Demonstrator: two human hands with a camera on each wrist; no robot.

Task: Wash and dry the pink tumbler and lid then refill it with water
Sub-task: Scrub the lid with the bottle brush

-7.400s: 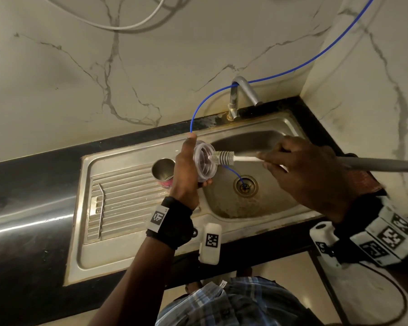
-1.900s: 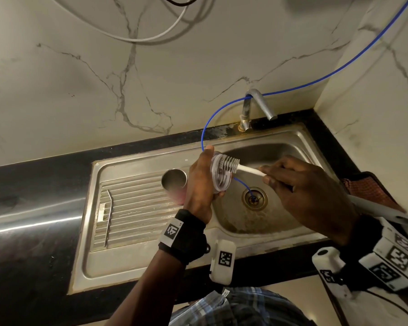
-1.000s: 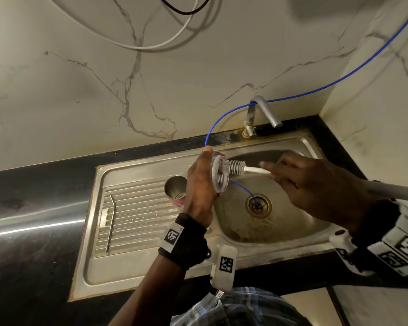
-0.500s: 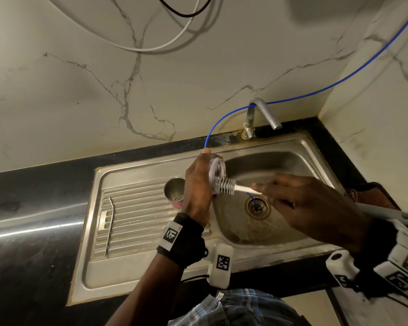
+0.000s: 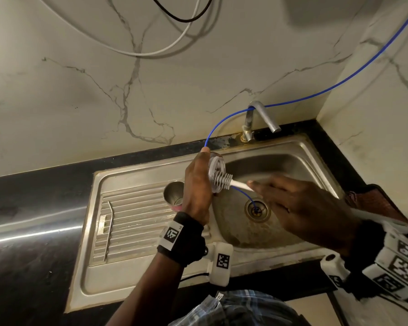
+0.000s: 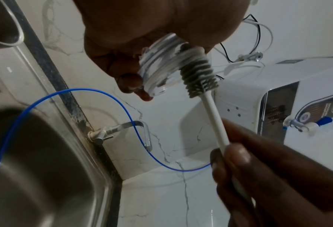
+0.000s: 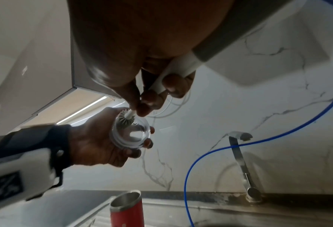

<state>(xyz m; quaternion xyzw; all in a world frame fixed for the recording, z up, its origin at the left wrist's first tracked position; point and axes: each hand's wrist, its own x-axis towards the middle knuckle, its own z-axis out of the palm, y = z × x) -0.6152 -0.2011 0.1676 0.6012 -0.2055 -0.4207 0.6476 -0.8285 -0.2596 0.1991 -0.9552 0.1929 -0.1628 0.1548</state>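
Note:
My left hand (image 5: pixel 198 184) grips the clear round lid (image 5: pixel 216 171) on its side above the sink's left edge, its open side facing right. My right hand (image 5: pixel 299 208) pinches the white handle of a bottle brush (image 5: pixel 239 184); the grey ribbed brush head (image 5: pixel 223 180) sits inside the lid. In the left wrist view the brush head (image 6: pixel 197 73) presses into the threaded lid (image 6: pixel 159 67). In the right wrist view the lid (image 7: pixel 130 133) rests in my left palm. The pink tumbler (image 5: pixel 174 195) stands upright and open on the drainboard, just left of my left hand; its body (image 7: pixel 126 215) looks red there.
The steel sink (image 5: pixel 292 165) has a drain (image 5: pixel 257 209) with a thin blue hose (image 5: pixel 224 118) running into it. A tap (image 5: pixel 262 116) stands at the back. A bent metal straw (image 5: pixel 108 229) lies on the drainboard. A reddish cloth (image 5: pixel 377 203) lies at the right. A white water purifier (image 6: pixel 278 99) hangs on the wall.
The brush head has gone on shifting inside the lid, and my right hand slid slightly along with it. The lid stays in my left hand over the sink.

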